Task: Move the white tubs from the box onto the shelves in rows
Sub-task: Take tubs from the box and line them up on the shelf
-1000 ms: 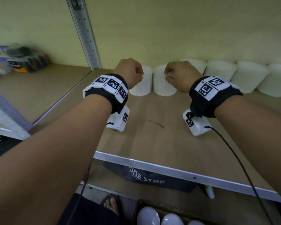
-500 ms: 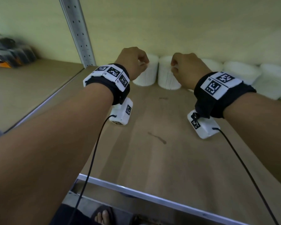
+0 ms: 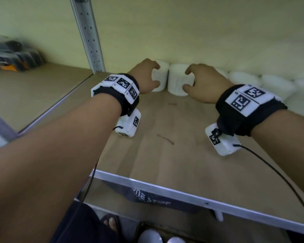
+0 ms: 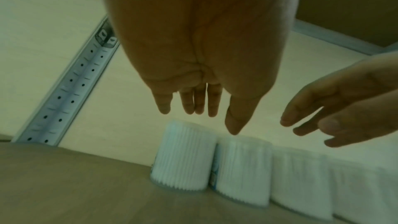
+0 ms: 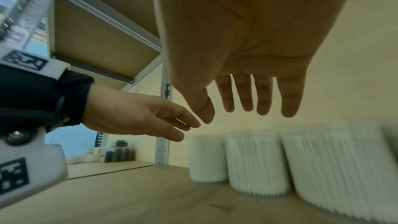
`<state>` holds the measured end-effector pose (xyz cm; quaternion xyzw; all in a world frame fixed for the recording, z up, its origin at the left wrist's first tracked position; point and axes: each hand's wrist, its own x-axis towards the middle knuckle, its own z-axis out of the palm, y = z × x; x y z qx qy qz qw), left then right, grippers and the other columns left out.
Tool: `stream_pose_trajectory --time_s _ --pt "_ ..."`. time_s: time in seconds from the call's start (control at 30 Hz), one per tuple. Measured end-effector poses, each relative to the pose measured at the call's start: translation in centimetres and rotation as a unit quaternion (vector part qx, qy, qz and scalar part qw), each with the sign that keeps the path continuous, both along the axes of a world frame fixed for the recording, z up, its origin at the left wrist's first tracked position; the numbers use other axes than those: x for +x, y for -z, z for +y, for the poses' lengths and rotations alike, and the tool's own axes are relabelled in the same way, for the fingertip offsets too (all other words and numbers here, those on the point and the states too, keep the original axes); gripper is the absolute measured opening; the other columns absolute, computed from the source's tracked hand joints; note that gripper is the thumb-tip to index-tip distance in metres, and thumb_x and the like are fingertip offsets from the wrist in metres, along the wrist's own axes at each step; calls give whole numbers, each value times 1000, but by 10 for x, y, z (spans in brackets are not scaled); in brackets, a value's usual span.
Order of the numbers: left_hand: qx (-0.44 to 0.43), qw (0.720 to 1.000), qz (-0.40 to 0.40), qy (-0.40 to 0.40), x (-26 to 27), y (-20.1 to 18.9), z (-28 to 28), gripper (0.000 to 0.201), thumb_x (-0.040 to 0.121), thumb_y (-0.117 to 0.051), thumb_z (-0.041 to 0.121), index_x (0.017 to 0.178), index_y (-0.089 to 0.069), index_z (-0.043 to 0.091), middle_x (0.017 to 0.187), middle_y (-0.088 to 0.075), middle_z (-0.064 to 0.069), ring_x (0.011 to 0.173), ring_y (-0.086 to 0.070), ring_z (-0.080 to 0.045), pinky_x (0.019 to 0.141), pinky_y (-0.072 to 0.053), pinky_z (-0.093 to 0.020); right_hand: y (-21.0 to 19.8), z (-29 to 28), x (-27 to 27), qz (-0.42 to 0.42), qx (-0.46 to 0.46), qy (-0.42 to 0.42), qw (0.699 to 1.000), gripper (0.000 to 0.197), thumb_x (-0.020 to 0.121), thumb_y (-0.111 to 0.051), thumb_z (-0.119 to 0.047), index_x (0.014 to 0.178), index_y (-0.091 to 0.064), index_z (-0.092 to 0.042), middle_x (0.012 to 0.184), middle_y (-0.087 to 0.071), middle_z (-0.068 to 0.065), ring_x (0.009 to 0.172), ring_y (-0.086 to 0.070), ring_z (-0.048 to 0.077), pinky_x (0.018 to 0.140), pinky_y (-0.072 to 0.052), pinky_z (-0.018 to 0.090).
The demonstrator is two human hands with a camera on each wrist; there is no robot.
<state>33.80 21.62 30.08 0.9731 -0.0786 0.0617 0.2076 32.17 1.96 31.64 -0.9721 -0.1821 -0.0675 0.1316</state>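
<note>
A row of several white ribbed tubs stands along the back wall of the wooden shelf [image 3: 165, 155]. The leftmost tub [image 3: 162, 76] [image 4: 183, 157] [image 5: 207, 157] touches the second tub [image 3: 176, 79] [image 4: 243, 166] [image 5: 256, 163]. My left hand [image 3: 155, 75] [image 4: 206, 115] hovers in front of the leftmost tub with fingers and thumb spread. My right hand [image 3: 187, 79] [image 5: 237, 111] hovers the same way before the second tub. Both wrist views show straight fingers above the tubs, holding nothing.
A perforated metal upright [image 3: 88, 32] stands just left of the tubs. Packaged goods [image 3: 12, 57] lie on the neighbouring shelf at the left. The shelf's metal front edge [image 3: 165, 188] runs below my wrists. Under it are a dark printed bag [image 3: 147, 199] and white tub tops [image 3: 149, 237].
Both hands were curled against the two left tubs; now their fingers are spread and off the tubs. The view has shifted closer to the shelf.
</note>
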Motion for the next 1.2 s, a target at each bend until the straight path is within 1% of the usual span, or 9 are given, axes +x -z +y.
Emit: stream_pose_trajectory --time_s 0.2,0.37,0.43,0.5,0.67,0.83,0.97,1.1,1.2 --pt "3 1000 -12 12 -76 -15 -13 51 89 -59 32 137 -46 17 138 -45 -6 125 -47 -21 97 -37 -26 -10 -16 -77 19 -16 0 1000 43 90 -54 -36 127 -55 -15 133 -54 8 119 -53 24 97 -45 32" --pt "4 999 12 37 -155 -18 -26 44 88 -61 32 128 -53 17 126 -54 -2 106 -53 -15 85 -38 -22 -7 -22 -149 36 -20 -5 999 38 89 -55 -37 121 -58 -17 129 -57 5 111 -56 23 88 -43 28" --pt "2 999 18 43 -186 -15 -30 42 87 -62 33 126 -55 17 123 -57 -2 98 -50 -11 83 -38 -21 -1 -22 -177 41 -8 -7 999 38 89 -56 -37 121 -59 -16 125 -60 5 102 -56 20 81 -39 24" --pt "-1 998 22 54 -215 -12 -35 41 88 -62 34 124 -56 17 120 -58 -1 95 -49 -9 82 -38 -21 5 -22 -204 43 8 -9 999 37 89 -57 -36 120 -60 -16 123 -61 5 101 -57 20 79 -38 23" --pt "-9 997 42 71 -269 10 -47 34 87 -63 33 117 -58 19 105 -54 6 90 -50 -9 78 -37 -21 33 -25 -257 82 25 0 996 34 86 -56 -33 117 -59 -20 117 -62 3 98 -58 21 81 -46 28" --pt "-30 990 119 74 -292 53 -53 27 85 -65 30 109 -61 19 95 -57 6 76 -52 -11 75 -41 -23 86 -31 -283 120 26 -3 992 29 84 -58 -32 109 -61 -17 106 -63 4 99 -60 24 86 -52 36" --pt "-3 978 198 73 -295 94 -57 30 83 -68 33 108 -61 18 96 -60 4 88 -58 -13 81 -48 -26 130 -37 -287 187 17 12 982 30 85 -60 -34 110 -61 -17 110 -61 5 100 -60 23 88 -53 40" --pt "43 955 286 72 -290 138 -59 32 83 -68 34 110 -61 19 106 -61 0 101 -60 -20 93 -50 -34 175 -42 -287 252 -12 33 967 30 84 -62 -29 111 -61 -16 114 -62 6 103 -60 24 87 -52 35" --pt "72 938 329 82 -286 173 -62 33 84 -66 27 115 -61 16 114 -61 -2 104 -58 -21 88 -48 -29 206 -46 -284 311 -36 47 948 31 82 -61 -26 112 -60 -17 116 -62 7 104 -60 26 89 -53 36"
